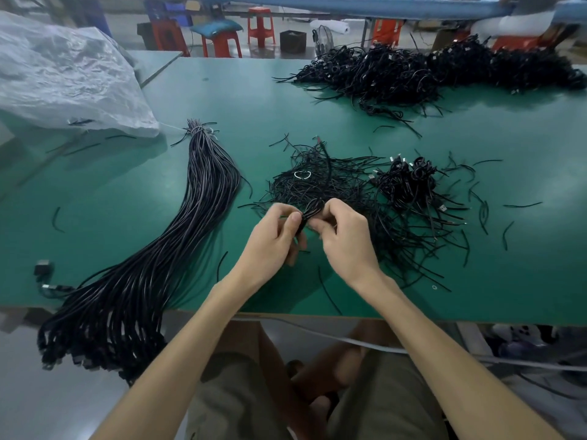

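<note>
Both hands meet over the green table, near its front edge. My left hand grips a small coiled black cable between thumb and fingers. My right hand pinches the same coil from the right side. Just behind the hands lies a loose heap of thin black ties, and a pile of coiled cables with small metal plugs sits to the right of it. A long thick bundle of straight black cables runs from mid-table down over the front left edge.
A large heap of black cables covers the far right of the table. A crumpled clear plastic bag lies at the far left. Stray tie pieces are scattered on the right. Red stools stand on the floor beyond. My knees are under the table edge.
</note>
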Demonstrator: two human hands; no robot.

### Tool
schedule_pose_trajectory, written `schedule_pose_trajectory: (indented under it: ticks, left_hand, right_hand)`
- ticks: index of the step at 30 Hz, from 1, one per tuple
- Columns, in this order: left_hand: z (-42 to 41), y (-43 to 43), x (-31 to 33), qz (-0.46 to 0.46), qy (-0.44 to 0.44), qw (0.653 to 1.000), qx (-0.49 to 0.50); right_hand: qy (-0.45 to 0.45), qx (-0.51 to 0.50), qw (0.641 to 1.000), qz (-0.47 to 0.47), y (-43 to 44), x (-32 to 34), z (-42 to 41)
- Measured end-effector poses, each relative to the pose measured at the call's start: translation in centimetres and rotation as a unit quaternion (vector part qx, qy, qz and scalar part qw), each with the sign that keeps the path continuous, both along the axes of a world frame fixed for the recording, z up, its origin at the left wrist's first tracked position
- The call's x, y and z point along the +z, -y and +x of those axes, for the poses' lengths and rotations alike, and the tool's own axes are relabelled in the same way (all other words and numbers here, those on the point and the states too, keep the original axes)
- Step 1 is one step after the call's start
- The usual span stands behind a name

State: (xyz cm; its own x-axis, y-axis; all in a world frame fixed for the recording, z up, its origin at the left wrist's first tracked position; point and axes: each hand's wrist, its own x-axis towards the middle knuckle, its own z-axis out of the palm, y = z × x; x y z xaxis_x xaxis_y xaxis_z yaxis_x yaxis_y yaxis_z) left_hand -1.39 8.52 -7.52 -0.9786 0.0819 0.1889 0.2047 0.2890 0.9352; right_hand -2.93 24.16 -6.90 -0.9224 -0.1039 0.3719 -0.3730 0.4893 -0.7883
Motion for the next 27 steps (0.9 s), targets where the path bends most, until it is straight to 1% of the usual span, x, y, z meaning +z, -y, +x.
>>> schedule_pose_trajectory:
  ticks: [3,6,10,12,13,15,17,19,21,23,26,27]
  left_hand:
    - [0.9,0.8,1.6,0.033,0.004,0.999,-0.036]
    - [1.8,1.7,3.5,0.02,-0.014,0.996,-0.084]
    - [2.5,2.1,5.0,0.024,-0.051,0.988,-0.142]
    - [2.4,2.0,5.1,-0.025,-0.061,0.991,-0.118]
    - [2.2,1.9,5.0,-0.073,-0.079,0.99,-0.089]
    - [1.8,1.9,4.7,-0.178,-0.125,0.976,-0.021]
    - [1.7,1.9,4.5,-0.246,-0.171,0.954,0.016]
    - [1.7,1.6,4.3,-0.267,-0.207,0.941,0.006]
    - [1.8,1.3,4.5,-0.232,-0.181,0.955,-0.039]
    - [1.8,1.1,4.7,-0.229,-0.143,0.962,-0.039]
    - [1.4,0.6,4.9,-0.33,-0.145,0.933,0.01]
    - [1.4,0.3,4.9,-0.346,-0.137,0.928,0.027]
  right_hand:
    - [0.011,-0.001,0.999,-0.038,0.0,0.7,0.4]
    - [0.022,0.016,0.997,-0.067,-0.1,1.6,1.0]
    - [0.017,0.044,0.996,-0.072,0.2,2.5,1.8]
    - [0.02,0.051,0.996,-0.071,0.4,2.7,2.0]
    - [0.021,0.054,0.996,-0.066,0.5,2.6,2.0]
    - [0.021,0.055,0.997,-0.043,0.5,2.5,2.1]
    - [0.017,0.055,0.998,-0.035,0.5,2.5,2.2]
    - [0.006,0.056,0.997,-0.043,0.6,2.8,2.4]
    - [0.003,0.058,0.997,-0.046,0.8,2.9,2.5]
    - [0.003,0.053,0.997,-0.054,0.7,2.9,2.4]
    - [0.005,0.04,0.997,-0.063,0.3,2.7,2.3]
    - [0.005,0.034,0.997,-0.062,0.3,2.6,2.2]
